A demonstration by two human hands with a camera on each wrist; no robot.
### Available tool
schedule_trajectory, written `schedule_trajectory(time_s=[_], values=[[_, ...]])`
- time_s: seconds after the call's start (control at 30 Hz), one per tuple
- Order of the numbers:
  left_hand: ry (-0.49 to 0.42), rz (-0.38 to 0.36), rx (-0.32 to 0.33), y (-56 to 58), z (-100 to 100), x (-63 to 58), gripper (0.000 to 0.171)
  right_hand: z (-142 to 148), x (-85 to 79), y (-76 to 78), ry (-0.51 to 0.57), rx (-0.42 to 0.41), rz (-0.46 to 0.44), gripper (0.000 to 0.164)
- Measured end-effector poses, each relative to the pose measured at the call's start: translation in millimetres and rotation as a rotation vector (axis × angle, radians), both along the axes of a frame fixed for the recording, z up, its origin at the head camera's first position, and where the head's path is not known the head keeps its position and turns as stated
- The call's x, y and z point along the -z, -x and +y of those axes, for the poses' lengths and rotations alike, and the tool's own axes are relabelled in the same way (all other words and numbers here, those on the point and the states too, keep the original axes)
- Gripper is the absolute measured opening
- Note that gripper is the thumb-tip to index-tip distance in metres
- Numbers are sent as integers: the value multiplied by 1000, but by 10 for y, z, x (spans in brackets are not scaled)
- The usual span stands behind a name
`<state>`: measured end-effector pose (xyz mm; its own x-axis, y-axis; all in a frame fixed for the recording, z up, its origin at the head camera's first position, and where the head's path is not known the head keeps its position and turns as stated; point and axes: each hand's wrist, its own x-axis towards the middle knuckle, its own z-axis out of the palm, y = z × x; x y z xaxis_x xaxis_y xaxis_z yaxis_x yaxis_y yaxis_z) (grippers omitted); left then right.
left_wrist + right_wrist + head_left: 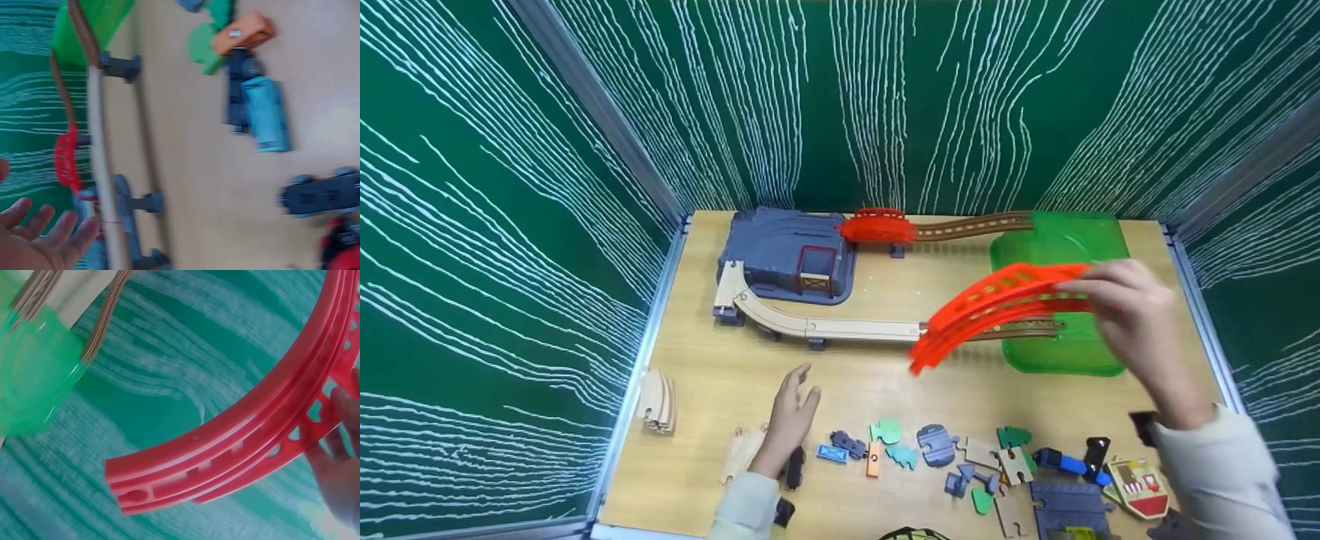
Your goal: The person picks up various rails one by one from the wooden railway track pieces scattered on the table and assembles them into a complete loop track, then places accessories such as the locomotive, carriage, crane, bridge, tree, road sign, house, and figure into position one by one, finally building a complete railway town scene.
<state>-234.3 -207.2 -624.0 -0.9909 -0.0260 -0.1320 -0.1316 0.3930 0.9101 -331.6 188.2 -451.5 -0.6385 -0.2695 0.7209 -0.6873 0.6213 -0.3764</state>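
Left hand (790, 420) near, left of centre: holds nothing, fingers loose, well apart from right. Pale track (866, 330) lies beyond it. Red arched track (986, 298) is raised, right of centre, overlapping green base (1057, 356) in head view; right hand (1136, 300) grips its right end. I'd steady its free end left-handed, clear of the pale track.

Bright, fairly even light; motion blur in spots.
Head view: red arched track (997, 296) and right hand (1132, 307) slightly smeared. Left wrist view: teal block (265, 112) blurry, soft shadow along pale track (100, 129). Right wrist view: hazy, white glare lower right, highlights on green base (39, 377).
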Motion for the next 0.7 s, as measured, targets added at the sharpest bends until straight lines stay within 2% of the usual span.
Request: schedule_trajectory(time_s=[0.07,0.2,0.3,0.37,0.47,0.57,0.7], values=[[-64,7,42,95,41,-171,49,-157,11,76,-21,-135,31,38],[-202,61,130,258,208,-629,49,-454,12,167,-130,-361,26,37],[-290,82,202,353,386,-928,54,-668,27,184,-252,-459,9,31],[-311,58,250,406,501,-1041,61,-812,49,184,-322,-501,6,26],[-285,-7,310,462,653,-1119,70,-1018,89,168,-413,-546,-6,23],[-245,-20,319,487,777,-1096,70,-1205,151,144,-506,-578,-14,21],[-300,24,203,459,887,-914,50,-1426,272,118,-596,-624,18,17]])
